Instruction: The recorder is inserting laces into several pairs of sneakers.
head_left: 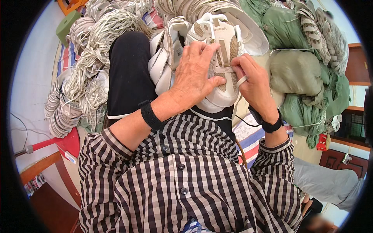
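A white and beige shoe upper point(221, 97) with tan mesh panels lies over my lap, its rounded toe toward me. Across its left side, my left hand point(194, 70) grips it, with the fingers bent at the lacing edge and the thumb near the toe. At the right edge my right hand point(252, 77) pinches a flat pale shoelace point(241, 80), which hangs down beside the toe. Where the lace passes through the eyelets is partly hidden by my fingers. More white shoe uppers point(161, 70) rest against the left of this one.
Bundles of pale laces point(112, 42) are heaped at the left, with stacked uppers point(64, 120) below them. Green sacks point(297, 72) stand at the right. A stack of uppers point(186, 9) lies ahead. Another person's grey-trousered leg point(330, 180) shows at lower right.
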Motion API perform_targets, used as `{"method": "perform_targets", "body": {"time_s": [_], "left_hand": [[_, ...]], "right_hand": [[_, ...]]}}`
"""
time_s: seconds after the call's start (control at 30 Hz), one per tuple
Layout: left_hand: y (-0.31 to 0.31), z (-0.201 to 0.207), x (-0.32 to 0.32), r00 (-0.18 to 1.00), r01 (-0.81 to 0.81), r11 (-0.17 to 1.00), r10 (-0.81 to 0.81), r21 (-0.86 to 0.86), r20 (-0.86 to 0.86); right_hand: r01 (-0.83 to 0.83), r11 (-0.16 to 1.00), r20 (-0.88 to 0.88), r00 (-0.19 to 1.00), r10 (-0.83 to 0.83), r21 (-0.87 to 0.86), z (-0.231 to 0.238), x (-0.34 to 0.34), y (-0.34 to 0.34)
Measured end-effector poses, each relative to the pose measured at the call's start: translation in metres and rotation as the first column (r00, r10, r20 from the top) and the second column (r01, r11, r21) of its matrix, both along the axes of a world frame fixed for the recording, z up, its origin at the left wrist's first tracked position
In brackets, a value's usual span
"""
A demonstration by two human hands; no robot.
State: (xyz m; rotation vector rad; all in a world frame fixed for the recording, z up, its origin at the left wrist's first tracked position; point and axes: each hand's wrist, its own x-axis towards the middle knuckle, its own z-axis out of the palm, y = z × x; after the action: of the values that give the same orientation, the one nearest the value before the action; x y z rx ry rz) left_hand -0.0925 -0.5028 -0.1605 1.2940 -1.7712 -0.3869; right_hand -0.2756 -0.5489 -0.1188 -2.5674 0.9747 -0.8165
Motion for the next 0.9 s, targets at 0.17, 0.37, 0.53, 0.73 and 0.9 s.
{"method": "perform_targets", "body": {"time_s": [0.17, 0.37, 0.53, 0.73, 0.9], "left_hand": [[0.001, -0.001, 0.000, 1.000, -0.015, 1.000, 0.015, -0.001, 0.006], [0.000, 0.000, 0.000, 1.000, -0.012, 1.000, 0.012, -0.024, 0.013], [0.000, 0.002, -0.001, 1.000, -0.013, 1.000, 0.013, -0.024, 0.006], [0.001, 0.003, -0.004, 0.998, -0.049, 0.998, 0.050, 0.031, -0.029], [0.005, 0.004, -0.001, 0.994, -0.028, 0.999, 0.025, -0.027, -0.103]], "right_hand": [[-0.031, 0.930, 0.101, 0.995, -0.007, 0.367, 0.002, 0.004, -0.006], [0.088, 0.947, 0.074, 0.990, -0.116, 0.309, 0.002, -0.001, -0.005], [0.144, 0.977, -0.029, 0.990, -0.141, 0.155, -0.004, 0.005, 0.001], [-0.110, 0.990, -0.201, 0.975, 0.092, -0.085, 0.002, 0.016, -0.001], [0.096, 0.994, 0.006, 0.995, -0.097, 0.057, 0.000, 0.009, 0.006]]}}
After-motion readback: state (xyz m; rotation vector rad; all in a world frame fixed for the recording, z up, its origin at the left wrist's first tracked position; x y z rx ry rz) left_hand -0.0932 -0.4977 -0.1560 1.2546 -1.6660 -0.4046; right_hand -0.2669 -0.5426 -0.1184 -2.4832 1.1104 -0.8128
